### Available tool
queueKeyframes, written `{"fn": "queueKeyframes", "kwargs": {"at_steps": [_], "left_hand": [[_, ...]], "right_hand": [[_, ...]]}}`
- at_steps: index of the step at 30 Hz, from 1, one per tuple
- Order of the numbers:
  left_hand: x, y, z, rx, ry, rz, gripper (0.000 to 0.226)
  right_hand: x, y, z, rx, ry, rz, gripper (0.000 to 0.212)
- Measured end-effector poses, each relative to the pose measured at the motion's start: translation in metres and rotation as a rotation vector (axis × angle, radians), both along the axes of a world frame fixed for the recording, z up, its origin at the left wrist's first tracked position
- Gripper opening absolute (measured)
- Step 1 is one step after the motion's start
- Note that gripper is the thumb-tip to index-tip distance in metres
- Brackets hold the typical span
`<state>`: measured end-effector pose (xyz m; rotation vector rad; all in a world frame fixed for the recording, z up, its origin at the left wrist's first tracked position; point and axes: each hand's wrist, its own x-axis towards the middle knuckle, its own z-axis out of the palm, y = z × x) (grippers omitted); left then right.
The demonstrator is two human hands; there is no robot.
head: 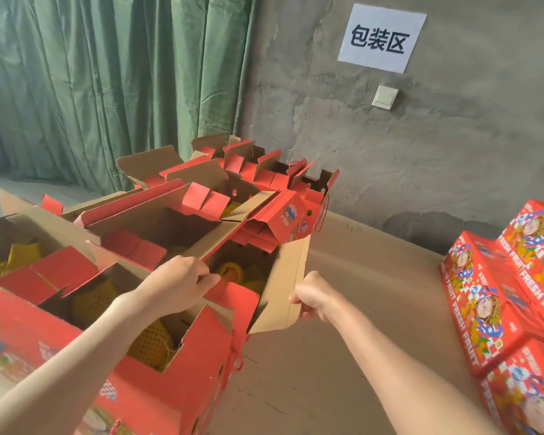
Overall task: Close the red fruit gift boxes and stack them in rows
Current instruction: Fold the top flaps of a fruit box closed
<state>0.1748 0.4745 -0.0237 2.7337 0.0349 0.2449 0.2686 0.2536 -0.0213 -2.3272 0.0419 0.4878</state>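
Several open red fruit gift boxes (157, 233) stand packed together on the left, flaps up, with yellow netted fruit (233, 271) inside. My left hand (182, 281) grips the edge of a brown inner flap on the box in front of me. My right hand (311, 295) grips the lower edge of that box's right-hand flap (288, 284), which stands up with its brown side toward me. A nearer open box (176, 381) sits under my left forearm. Closed red boxes (496, 296) printed FRESH FRUIT lie stacked at the right edge.
Brown cardboard sheeting (358, 340) covers the surface between the open boxes and the closed stack. Behind are a green curtain (107, 83) and a grey concrete wall (453, 152) with a paper sign (382, 37) and a light switch (385, 96).
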Motion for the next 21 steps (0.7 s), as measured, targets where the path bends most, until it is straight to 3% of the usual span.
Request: {"fn": "queueKeyframes", "kwargs": {"at_steps": [10,16,21], "left_hand": [[0.001,0.001,-0.003,-0.05,0.024,0.125,0.044],[0.005,-0.016,0.015,0.046,0.22,0.132,0.03],[0.016,-0.08,0.04,-0.005,0.115,0.043,0.024]], "right_hand": [[0.008,-0.078,0.008,-0.085,-0.015,0.072,0.011],[-0.001,-0.165,0.026,-0.247,0.006,0.191,0.01],[0.002,-0.242,0.041,-0.507,-0.016,0.302,0.015]]}}
